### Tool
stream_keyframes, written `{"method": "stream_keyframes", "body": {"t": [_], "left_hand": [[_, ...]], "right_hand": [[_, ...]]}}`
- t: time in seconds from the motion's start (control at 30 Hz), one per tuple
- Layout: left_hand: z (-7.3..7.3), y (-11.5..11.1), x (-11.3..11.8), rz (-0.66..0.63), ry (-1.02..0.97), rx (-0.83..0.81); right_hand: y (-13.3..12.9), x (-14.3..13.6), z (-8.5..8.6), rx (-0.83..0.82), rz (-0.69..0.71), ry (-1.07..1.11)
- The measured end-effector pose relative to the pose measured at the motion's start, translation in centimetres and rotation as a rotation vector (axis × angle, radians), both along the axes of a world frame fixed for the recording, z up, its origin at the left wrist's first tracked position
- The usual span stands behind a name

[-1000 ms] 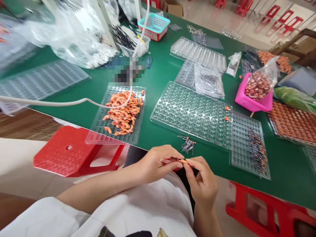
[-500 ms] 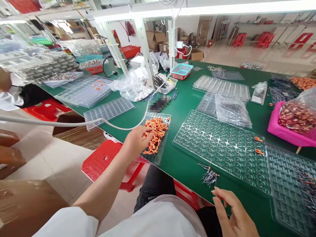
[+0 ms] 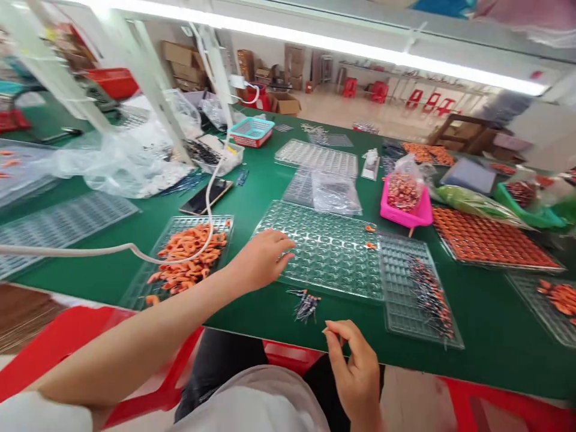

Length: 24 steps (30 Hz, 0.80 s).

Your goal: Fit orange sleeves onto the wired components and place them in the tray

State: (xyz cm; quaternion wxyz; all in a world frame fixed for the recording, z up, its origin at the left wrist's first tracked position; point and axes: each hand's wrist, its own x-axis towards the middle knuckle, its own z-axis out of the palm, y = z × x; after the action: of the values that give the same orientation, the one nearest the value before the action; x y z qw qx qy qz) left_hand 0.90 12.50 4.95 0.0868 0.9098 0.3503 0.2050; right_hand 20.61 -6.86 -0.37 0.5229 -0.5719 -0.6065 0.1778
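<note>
My left hand point(image 3: 265, 259) is above the near left corner of a large clear moulded tray point(image 3: 324, 252), its fingers curled together; anything between them is hidden. Near the table's front edge, my right hand point(image 3: 353, 360) has thumb and forefinger pinched, on something too small to name if anything. Just left of its fingertips lies a small bunch of dark pieces with thin wire-like legs point(image 3: 306, 306). Small curved orange pieces point(image 3: 189, 255) are heaped on another clear tray to the left of my left hand. Two orange pieces point(image 3: 370, 245) sit in the large tray's right end.
A white cable point(image 3: 130, 247) crosses over the orange heap. To the right are a tray with dark leggy pieces point(image 3: 429, 294), a pink basket point(image 3: 407, 210) and a tray full of orange-red pieces point(image 3: 499, 240). A phone point(image 3: 207, 197) lies behind the heap.
My left hand has left the orange heap and moved right, over the large tray. My right hand stays pinched near the leggy bunch. The view has swung right.
</note>
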Motion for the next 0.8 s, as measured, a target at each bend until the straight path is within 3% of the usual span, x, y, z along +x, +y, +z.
{"method": "stream_keyframes", "body": {"t": [0.07, 0.2, 0.33, 0.43, 0.57, 0.8], "left_hand": [[-0.1, 1.2, 6.0, -0.108, 0.032, -0.087], [-1.2, 3.8, 16.8, -0.174, 0.091, -0.19], [-2.7, 6.1, 23.2, -0.188, 0.199, -0.262], [-3.4, 7.3, 25.2, -0.211, 0.28, -0.304], [-3.4, 7.8, 25.7, -0.263, 0.319, -0.323], [-1.6, 6.8, 24.4, -0.307, 0.215, -0.331]], "right_hand": [[-0.1, -0.1, -0.2, 0.005, 0.0, 0.019], [-0.9, 0.2, -0.5, 0.021, -0.01, 0.03], [-2.8, 2.0, -1.1, 0.009, -0.058, 0.017], [-3.9, 3.6, -1.5, 0.01, -0.105, 0.007], [-4.4, 4.5, -1.9, 0.002, -0.101, 0.015], [-3.9, 4.5, -2.3, -0.004, -0.061, 0.02]]}}
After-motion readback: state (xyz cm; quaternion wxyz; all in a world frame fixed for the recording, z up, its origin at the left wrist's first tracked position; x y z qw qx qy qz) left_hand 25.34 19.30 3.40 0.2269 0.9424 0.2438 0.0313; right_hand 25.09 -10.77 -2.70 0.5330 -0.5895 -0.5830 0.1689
